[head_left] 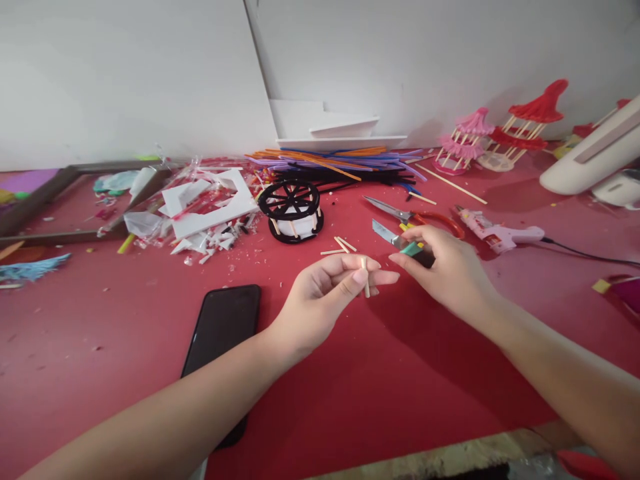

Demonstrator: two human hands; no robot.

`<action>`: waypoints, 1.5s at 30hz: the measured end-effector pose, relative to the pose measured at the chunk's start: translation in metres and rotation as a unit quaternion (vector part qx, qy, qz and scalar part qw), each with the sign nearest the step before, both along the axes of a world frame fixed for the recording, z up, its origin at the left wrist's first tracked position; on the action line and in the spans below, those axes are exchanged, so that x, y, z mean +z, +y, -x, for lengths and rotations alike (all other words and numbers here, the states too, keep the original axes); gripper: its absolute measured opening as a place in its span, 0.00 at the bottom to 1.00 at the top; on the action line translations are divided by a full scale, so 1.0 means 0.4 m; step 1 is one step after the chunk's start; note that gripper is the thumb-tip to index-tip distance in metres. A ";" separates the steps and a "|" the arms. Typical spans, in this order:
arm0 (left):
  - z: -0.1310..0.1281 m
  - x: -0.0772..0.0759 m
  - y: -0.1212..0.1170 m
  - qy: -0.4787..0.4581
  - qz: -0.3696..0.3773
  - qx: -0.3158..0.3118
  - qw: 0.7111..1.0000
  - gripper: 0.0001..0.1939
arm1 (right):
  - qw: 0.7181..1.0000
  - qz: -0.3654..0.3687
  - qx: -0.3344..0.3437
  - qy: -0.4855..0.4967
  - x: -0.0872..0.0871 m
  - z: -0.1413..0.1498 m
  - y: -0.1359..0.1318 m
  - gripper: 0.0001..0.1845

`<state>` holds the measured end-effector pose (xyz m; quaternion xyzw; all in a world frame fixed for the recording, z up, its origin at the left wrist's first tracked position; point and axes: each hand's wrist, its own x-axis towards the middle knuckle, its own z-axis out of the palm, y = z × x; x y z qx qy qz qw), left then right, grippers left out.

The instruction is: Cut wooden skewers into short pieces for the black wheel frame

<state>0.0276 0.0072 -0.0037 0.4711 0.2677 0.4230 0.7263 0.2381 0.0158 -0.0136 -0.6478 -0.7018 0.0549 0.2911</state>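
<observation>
My left hand pinches a short wooden stick between thumb and forefinger, the stick standing roughly upright. My right hand is closed around the green and black handle of a utility knife, its blade out and pointing left. Just beyond the knife lie scissors with red-orange handles. A few more cut sticks lie on the red table past my left fingertips. Behind them stands a small round frame of black fuzzy stems, with a spoked top, short wooden posts and a white core.
A black phone lies left of my left forearm. White foam scraps pile up behind. Bundled pipe cleaners lie at the back. A pink glue gun with a cord is at right, near pink and red carousel-like models.
</observation>
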 end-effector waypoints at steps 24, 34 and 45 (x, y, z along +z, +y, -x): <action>0.006 -0.013 0.053 -0.042 0.122 0.256 0.958 0.09 | 0.927 -0.016 0.347 -0.143 -0.034 0.080 -0.033 0.21; 0.000 -0.007 0.045 -0.015 0.127 0.235 0.964 0.08 | 0.937 -0.038 0.344 -0.040 -0.033 0.058 -0.022 0.11; -0.009 -0.003 0.024 0.065 0.129 0.116 0.983 0.09 | 0.893 0.120 0.112 0.419 0.010 0.073 -0.038 0.08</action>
